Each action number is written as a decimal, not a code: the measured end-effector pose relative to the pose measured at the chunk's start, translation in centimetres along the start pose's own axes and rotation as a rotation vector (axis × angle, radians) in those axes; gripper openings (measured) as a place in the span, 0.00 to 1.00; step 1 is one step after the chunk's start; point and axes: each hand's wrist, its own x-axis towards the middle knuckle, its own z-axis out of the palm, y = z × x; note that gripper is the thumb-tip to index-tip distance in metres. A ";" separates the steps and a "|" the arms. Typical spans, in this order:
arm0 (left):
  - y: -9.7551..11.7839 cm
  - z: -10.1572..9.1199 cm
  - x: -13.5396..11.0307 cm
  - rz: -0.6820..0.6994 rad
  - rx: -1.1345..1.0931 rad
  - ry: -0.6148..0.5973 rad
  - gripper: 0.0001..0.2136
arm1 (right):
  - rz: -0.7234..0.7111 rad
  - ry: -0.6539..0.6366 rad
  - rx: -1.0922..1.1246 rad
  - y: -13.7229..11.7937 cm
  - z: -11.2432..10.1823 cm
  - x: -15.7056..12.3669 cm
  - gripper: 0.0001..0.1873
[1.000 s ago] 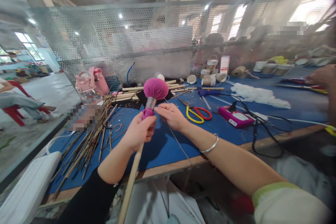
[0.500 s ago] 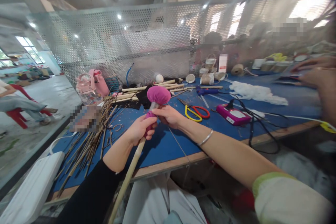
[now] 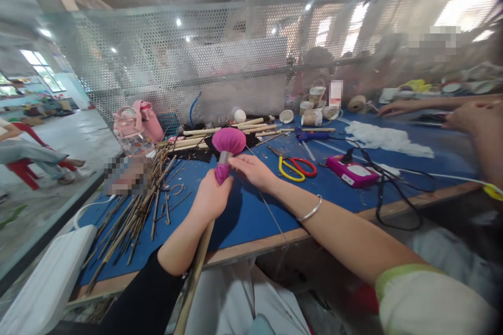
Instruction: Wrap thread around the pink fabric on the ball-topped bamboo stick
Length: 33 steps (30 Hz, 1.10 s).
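My left hand [image 3: 210, 199] is closed round a pale wooden stick [image 3: 194, 277] just below its top. A round pink cloth-covered head [image 3: 229, 140] caps the stick, with a grey neck and gathered pink cloth under it. My right hand [image 3: 251, 168] pinches at that neck, and a thin thread [image 3: 271, 217] runs from its fingers down toward the table's front edge. A silver bangle [image 3: 310, 210] is on my right wrist.
On the blue table [image 3: 251, 214] lie thin brown sticks [image 3: 133, 214] at left, yellow-and-red scissors [image 3: 294, 166], a pink device [image 3: 351, 171] with black cables, white stuffing [image 3: 387, 138] and twine rolls [image 3: 314, 110]. Another person's hands [image 3: 467, 115] work at the right. A perforated metal screen stands behind.
My left hand slid a little lower and nearer on the stick, and the pink head tilted slightly left. My right hand stays pinched at the neck. The other person's hands shifted at the right.
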 end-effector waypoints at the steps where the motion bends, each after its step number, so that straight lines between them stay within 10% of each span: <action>1: -0.3 0.0 0.1 -0.008 -0.015 0.012 0.11 | -0.024 0.007 0.009 -0.2 -0.1 -0.1 0.17; 8: -0.1 -0.2 0.1 -0.038 -0.082 -0.012 0.10 | -0.074 -0.026 0.122 -1.0 -0.7 -0.5 0.15; 14: 2.4 -1.1 -1.1 -0.179 -0.591 -0.208 0.09 | -0.043 -0.032 0.151 -0.6 -0.6 -0.1 0.19; 26: 1.0 -2.0 -0.5 -0.433 -1.222 -0.997 0.06 | 0.102 -0.354 0.466 0.7 -1.6 -0.2 0.20; 33: 1.0 -1.7 0.2 -0.369 -1.068 -0.731 0.06 | 0.103 -0.251 0.296 0.3 -1.0 0.1 0.17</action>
